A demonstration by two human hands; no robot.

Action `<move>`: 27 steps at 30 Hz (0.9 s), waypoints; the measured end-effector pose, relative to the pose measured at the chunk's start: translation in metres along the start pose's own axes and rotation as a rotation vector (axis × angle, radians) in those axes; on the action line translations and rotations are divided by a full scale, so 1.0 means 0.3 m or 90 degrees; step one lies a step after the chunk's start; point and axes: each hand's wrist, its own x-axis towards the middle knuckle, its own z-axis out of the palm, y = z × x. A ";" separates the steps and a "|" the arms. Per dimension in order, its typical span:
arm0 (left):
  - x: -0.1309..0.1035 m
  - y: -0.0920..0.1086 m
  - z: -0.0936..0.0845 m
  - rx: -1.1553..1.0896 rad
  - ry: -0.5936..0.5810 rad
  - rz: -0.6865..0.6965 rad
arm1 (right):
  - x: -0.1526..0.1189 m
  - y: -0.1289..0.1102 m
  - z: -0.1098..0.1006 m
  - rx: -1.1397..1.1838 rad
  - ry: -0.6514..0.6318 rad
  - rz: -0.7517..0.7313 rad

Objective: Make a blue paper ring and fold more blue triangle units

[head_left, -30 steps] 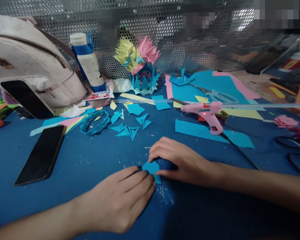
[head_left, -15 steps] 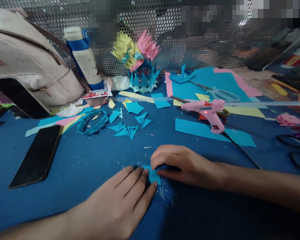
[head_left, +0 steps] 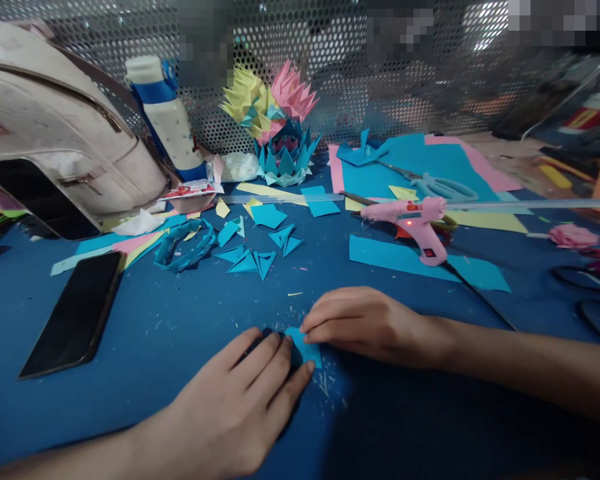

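A small piece of blue paper point(head_left: 304, 348) lies on the blue tabletop between my hands. My left hand point(head_left: 253, 390) holds it down, fingertips on its left edge and thumb on its lower right corner. At the upper right edge, the thumb and fingers of my right hand point(head_left: 367, 325) close on the paper, hiding part of it. Beyond the hands rest several folded blue paper triangles point(head_left: 253, 260) and a ring of blue paper point(head_left: 186, 245). A pink hot glue gun point(head_left: 414, 217), its light lit, lies behind my right hand across a blue paper strip point(head_left: 467, 268).
Yellow, pink and blue paper flowers point(head_left: 283, 127) stand at the back before a perforated metal panel point(head_left: 345, 73). Scissors point(head_left: 445, 187) lie on coloured sheets. To the left are a phone point(head_left: 73, 313), another phone point(head_left: 40, 197), a bottle point(head_left: 173, 127) and a pale backpack point(head_left: 80, 113).
My right hand's thumb has come up against its fingers at the paper's upper edge, and the gap between them has closed. My left hand stays nearly in place on the paper.
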 end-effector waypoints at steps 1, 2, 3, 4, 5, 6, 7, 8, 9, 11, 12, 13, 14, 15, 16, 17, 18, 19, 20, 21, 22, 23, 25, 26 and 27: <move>-0.001 0.000 0.001 -0.003 -0.001 -0.005 | 0.001 -0.001 -0.003 0.009 -0.003 0.006; -0.001 0.000 0.002 -0.006 -0.001 -0.012 | 0.004 -0.003 -0.007 0.025 -0.002 0.032; -0.002 0.000 0.003 -0.009 -0.002 -0.019 | 0.008 -0.006 -0.010 0.046 -0.001 0.065; -0.003 0.000 0.005 -0.012 -0.002 -0.026 | 0.012 -0.010 -0.013 0.082 -0.003 0.126; -0.003 -0.001 0.007 -0.017 -0.003 -0.030 | 0.018 -0.014 -0.017 0.116 -0.004 0.177; -0.002 -0.002 0.009 -0.022 -0.003 -0.028 | 0.022 -0.018 -0.019 0.147 -0.012 0.202; -0.002 -0.004 0.011 -0.026 0.000 -0.025 | 0.027 -0.020 -0.021 0.168 -0.013 0.215; -0.001 -0.006 0.012 -0.030 0.003 -0.022 | 0.030 -0.022 -0.023 0.182 -0.015 0.215; -0.001 -0.007 0.014 -0.032 0.008 -0.021 | 0.033 -0.023 -0.024 0.191 -0.017 0.212; -0.002 -0.010 0.016 -0.032 0.008 -0.018 | 0.035 -0.022 -0.025 0.198 -0.017 0.214; -0.003 -0.010 0.016 -0.033 0.006 -0.019 | 0.035 -0.021 -0.025 0.199 -0.019 0.214; -0.005 -0.010 0.017 -0.034 0.002 -0.018 | 0.034 -0.020 -0.025 0.199 -0.021 0.215; -0.006 -0.010 0.018 -0.036 -0.001 -0.019 | 0.034 -0.019 -0.025 0.197 -0.025 0.219; -0.007 -0.010 0.018 -0.039 -0.001 -0.022 | 0.034 -0.019 -0.025 0.196 -0.026 0.221; -0.007 -0.010 0.019 -0.040 -0.001 -0.024 | 0.033 -0.019 -0.025 0.194 -0.029 0.224; -0.007 -0.011 0.018 -0.041 -0.002 -0.023 | 0.033 -0.019 -0.025 0.194 -0.032 0.224; -0.006 -0.013 0.018 -0.041 -0.003 -0.019 | 0.033 -0.020 -0.026 0.193 -0.034 0.223; -0.005 -0.015 0.017 -0.039 -0.005 -0.012 | 0.033 -0.021 -0.027 0.193 -0.038 0.223; -0.003 -0.018 0.015 -0.038 -0.005 -0.006 | 0.033 -0.021 -0.027 0.193 -0.039 0.221; -0.001 -0.021 0.014 -0.038 -0.006 0.000 | 0.033 -0.022 -0.028 0.193 -0.042 0.222; 0.000 -0.023 0.012 -0.038 -0.006 0.002 | 0.033 -0.022 -0.029 0.192 -0.045 0.223; 0.001 -0.026 0.012 -0.039 -0.007 0.004 | 0.033 -0.023 -0.030 0.191 -0.045 0.224; 0.001 -0.029 0.011 -0.040 -0.010 0.005 | 0.035 -0.023 -0.032 0.194 -0.050 0.222; 0.000 -0.030 0.011 -0.039 -0.011 0.007 | 0.035 -0.023 -0.033 0.196 -0.052 0.221; -0.001 -0.031 0.012 -0.037 -0.014 0.010 | 0.036 -0.023 -0.034 0.197 -0.053 0.220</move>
